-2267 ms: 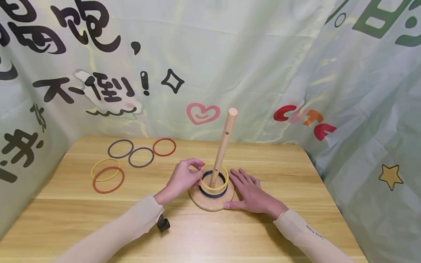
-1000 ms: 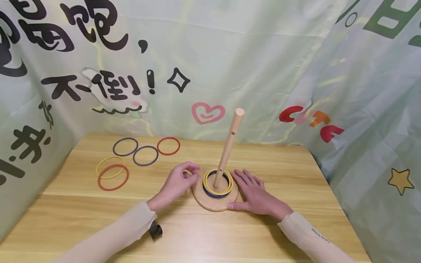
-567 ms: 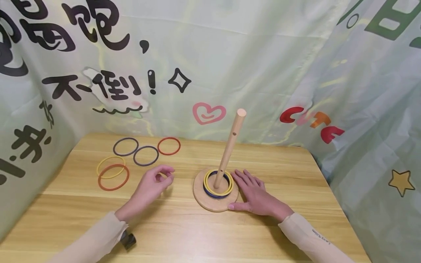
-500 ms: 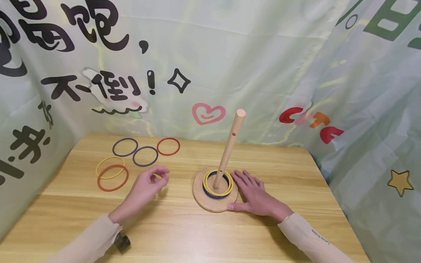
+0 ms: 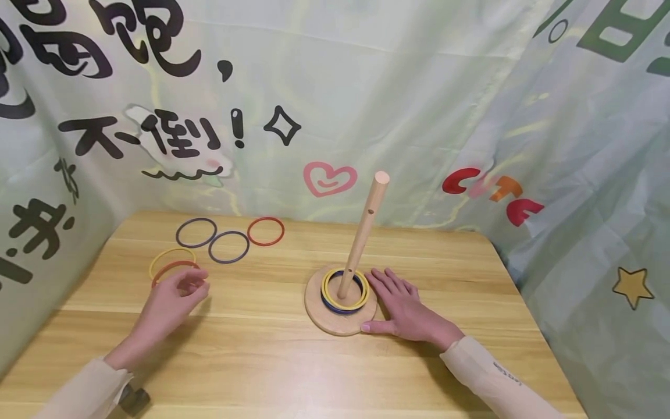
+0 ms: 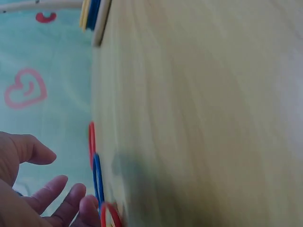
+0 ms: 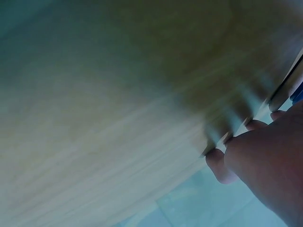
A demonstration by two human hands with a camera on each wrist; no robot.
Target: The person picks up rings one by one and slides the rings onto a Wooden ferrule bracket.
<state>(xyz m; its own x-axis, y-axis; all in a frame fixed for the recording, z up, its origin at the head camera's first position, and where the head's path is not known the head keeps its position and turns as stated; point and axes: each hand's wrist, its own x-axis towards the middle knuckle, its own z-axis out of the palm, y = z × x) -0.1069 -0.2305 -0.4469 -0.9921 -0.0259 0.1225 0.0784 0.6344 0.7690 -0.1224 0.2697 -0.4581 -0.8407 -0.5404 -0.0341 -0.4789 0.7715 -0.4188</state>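
In the head view my left hand (image 5: 166, 304) is over the orange-red ring (image 5: 175, 263) at the left and covers its near part. Its thumb and fingers are loosely bent with nothing between them; the left wrist view shows them apart, fingertips close by a red ring (image 6: 111, 208). My right hand (image 5: 403, 311) rests on the table, fingers extended along the right edge of the round wooden base (image 5: 316, 314), thumb at its front edge. A wooden peg (image 5: 361, 238) rises from that base. Around its foot lie yellow rings (image 5: 324, 294) over dark blue rings (image 5: 340, 311).
Behind the orange-red ring a yellow ring (image 5: 173, 249) lies partly overlapped by it. Two blue rings (image 5: 196, 219) and a red ring (image 5: 266, 245) lie farther back. A printed cloth (image 5: 398, 116) hangs around the wooden table (image 5: 262, 372).
My left hand first held a yellow ring around the peg and let it drop onto the blue ones. It then moved left, away from the base, to the orange-red ring. My right hand stayed put.
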